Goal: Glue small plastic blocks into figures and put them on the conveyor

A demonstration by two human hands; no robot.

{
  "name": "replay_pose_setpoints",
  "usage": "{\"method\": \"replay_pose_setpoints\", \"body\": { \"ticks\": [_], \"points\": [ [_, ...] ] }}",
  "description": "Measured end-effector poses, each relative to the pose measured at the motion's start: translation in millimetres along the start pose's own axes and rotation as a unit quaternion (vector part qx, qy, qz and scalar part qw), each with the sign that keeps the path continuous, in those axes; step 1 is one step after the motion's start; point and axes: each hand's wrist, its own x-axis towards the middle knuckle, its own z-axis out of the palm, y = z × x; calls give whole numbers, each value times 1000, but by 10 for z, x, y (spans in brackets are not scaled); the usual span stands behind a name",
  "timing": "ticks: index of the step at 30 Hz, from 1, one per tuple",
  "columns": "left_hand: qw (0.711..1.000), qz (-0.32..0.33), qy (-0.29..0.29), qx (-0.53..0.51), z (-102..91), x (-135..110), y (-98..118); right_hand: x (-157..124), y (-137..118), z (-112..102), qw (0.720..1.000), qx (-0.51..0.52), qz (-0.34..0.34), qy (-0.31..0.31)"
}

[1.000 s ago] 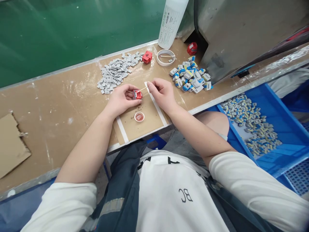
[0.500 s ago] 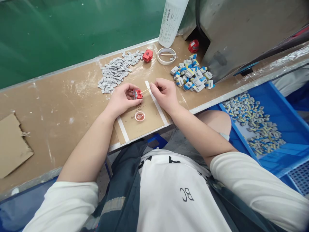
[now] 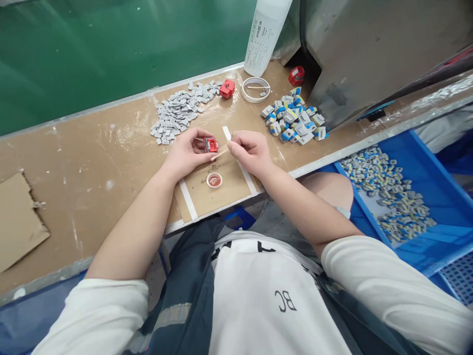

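Note:
My left hand [image 3: 187, 152] is closed around a small red and grey block [image 3: 211, 144], its recessed red side facing right. Between the thumb and fingers of my right hand [image 3: 251, 152] is a thin wooden stick [image 3: 220, 153]. The stick's tip points left and lies just below the block, near my left thumb. Below both hands, a small round cup [image 3: 214, 180] of reddish-brown liquid stands on a cardboard sheet [image 3: 221, 201] with white tape strips. Dark specks lie on the cardboard above the cup.
Small grey pieces [image 3: 176, 113] are heaped behind my left hand. Another red block [image 3: 226, 88], a tape roll [image 3: 255, 89], a tall bottle [image 3: 264, 42] and a pile of blue-yellow-grey parts [image 3: 295, 118] stand farther back. A blue bin [image 3: 443, 197] with similar parts is at right.
My right hand has moved slightly down toward me. The stick's tip has come away from the red block's recess and now lies below it. My left hand stays nearly in place.

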Motion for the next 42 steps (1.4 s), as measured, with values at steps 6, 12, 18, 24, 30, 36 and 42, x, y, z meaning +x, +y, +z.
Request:
{"method": "replay_pose_setpoints", "body": {
  "ticks": [6,12,18,24,30,36,42],
  "points": [
    [999,14,-12,-38,-27,9,-10,-69,-32,42,981,2,-127,-145],
    [999,19,-5,-36,-36,5,-29,-77,-42,63,975,-44,-137,-167],
    [999,9,-5,-34,-36,3,-26,-84,-13,67,973,-30,-153,-168],
    [999,3,-5,-37,-30,5,-49,-67,2,46,998,5,-59,-18],
    [1000,-18,0,-17,-28,-6,-21,20,4,76,989,1,69,132],
    [1000,-23,2,-16,-21,-6,-4,63,31,98,990,-6,83,113],
    [999,-26,2,-20,-16,-7,-1,65,57,103,991,-9,85,99]
  ]
}}
